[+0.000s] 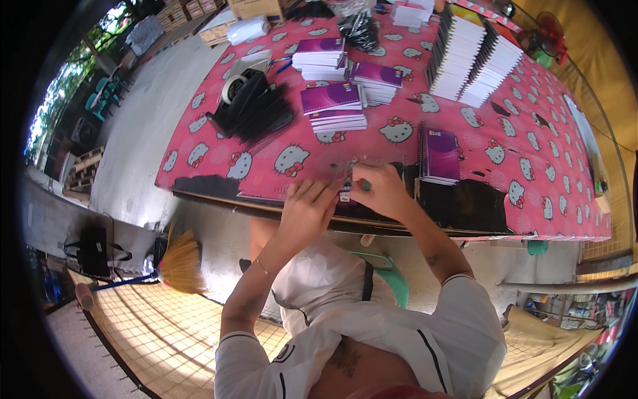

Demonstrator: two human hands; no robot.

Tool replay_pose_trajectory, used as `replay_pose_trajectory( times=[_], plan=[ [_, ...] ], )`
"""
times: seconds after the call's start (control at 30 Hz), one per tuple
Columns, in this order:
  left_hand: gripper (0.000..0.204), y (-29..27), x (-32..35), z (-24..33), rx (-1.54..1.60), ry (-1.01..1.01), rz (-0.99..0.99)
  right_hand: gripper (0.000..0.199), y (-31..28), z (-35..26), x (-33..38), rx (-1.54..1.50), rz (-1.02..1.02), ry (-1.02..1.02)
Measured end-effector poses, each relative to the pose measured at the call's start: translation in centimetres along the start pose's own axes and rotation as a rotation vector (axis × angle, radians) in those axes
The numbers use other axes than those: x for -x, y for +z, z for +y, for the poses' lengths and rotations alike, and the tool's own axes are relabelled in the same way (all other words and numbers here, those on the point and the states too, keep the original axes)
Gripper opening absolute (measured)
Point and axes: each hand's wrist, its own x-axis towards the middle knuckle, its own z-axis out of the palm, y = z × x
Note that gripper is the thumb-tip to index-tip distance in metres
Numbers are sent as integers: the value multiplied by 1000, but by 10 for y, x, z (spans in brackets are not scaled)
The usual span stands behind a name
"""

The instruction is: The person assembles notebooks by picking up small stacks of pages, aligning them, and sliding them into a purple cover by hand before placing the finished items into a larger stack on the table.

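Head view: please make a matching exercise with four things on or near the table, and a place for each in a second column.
Things:
1. tape roll
2. single purple notebook
3. broom
4. red fan

Places:
A. beyond the table's far right corner
B. on the floor, lower left
C. right of the right hand
D. left part of the pink table

Pairs: 1-D, 2-C, 3-B, 4-A

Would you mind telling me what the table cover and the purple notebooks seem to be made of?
The table cover looks like printed plastic or oilcloth: pink cartoon pattern, lying smooth with a slight sheen. The purple notebooks seem paper with glossy card covers, white page edges showing; the one near the right hand shows dark spiral binding.
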Motion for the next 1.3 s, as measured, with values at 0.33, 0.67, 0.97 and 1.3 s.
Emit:
replay_pose_trajectory(
  times=[0.33, 0.67, 0.97, 1.3],
  plan=[
    [31, 25, -113, 34, 66, 291, 241, 76, -109, 49, 82, 216, 478, 280],
    [29, 174, -138, 26, 276, 502, -10, 83, -118, 105, 123, -12, 358, 446],
    [26, 173, -135, 33, 243, 479, -38, 74, -115, 99, 122, -51, 395, 451],
    [29, 165, -131, 32, 349, 404, -13, 51, -111, 99, 123, -52, 431, 433]
  ],
)
